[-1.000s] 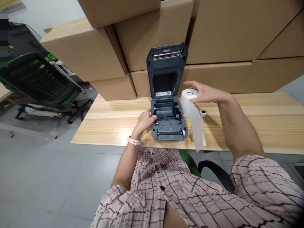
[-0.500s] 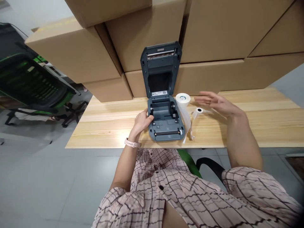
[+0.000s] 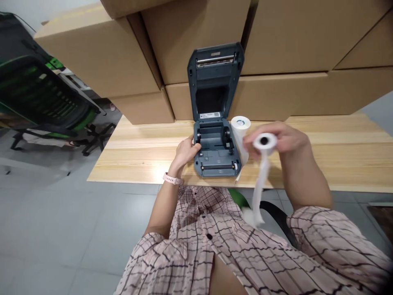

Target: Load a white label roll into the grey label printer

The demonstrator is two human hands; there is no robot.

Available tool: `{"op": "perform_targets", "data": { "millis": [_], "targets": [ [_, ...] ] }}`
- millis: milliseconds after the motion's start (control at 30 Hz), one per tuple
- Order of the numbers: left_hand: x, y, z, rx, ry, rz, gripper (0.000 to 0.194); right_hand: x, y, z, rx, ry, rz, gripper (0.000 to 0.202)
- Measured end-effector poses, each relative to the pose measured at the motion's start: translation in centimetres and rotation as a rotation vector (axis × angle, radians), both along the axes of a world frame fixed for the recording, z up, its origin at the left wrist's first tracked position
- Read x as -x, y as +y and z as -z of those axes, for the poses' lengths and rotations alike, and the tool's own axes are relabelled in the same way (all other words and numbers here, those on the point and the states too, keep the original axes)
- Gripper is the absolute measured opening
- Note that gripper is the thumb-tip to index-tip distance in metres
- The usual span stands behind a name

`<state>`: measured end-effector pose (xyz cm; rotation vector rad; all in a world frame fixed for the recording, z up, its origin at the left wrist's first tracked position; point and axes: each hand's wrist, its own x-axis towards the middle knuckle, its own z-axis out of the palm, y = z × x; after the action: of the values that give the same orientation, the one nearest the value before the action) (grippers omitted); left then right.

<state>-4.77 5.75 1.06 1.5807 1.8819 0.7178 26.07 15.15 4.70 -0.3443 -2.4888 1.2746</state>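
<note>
A dark grey label printer (image 3: 217, 159) stands on the wooden table with its lid (image 3: 215, 80) swung up and its roll bay bare. My left hand (image 3: 188, 151) is closed on the printer's left edge, thumb on top of the rim. In my right hand (image 3: 284, 137) is a small white paper roll (image 3: 265, 141) with a dark core, raised above the table to the right of the printer. Its loose strip hangs down past the table's front edge. A larger white label roll (image 3: 241, 123) stands upright against the printer's right side, its tail trailing forward.
Stacked cardboard boxes (image 3: 282, 96) form a wall along the back of the wooden table (image 3: 138, 155). A black and green office chair (image 3: 39, 94) stands at the far left, with part of another person behind it. A green and black seat shows below the table.
My right hand has closed on the small paper roll and lifted it off the table, its strip swinging down. My left hand stays on the printer. The view has shifted slightly.
</note>
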Motion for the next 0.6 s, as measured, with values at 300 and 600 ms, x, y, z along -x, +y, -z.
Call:
{"op": "perform_targets", "data": {
  "millis": [300, 600],
  "targets": [
    [-0.1, -0.1, 0.4, -0.007, 0.0, -0.002, 0.047, 10.4, -1.6, 1.3, -0.418, -0.346, 0.088, 0.054],
    [-0.2, -0.2, 0.3, -0.002, -0.016, -0.016, 0.055, 9.1, -4.7, 4.0, -0.476, -0.326, 0.282, 0.078]
  ]
}}
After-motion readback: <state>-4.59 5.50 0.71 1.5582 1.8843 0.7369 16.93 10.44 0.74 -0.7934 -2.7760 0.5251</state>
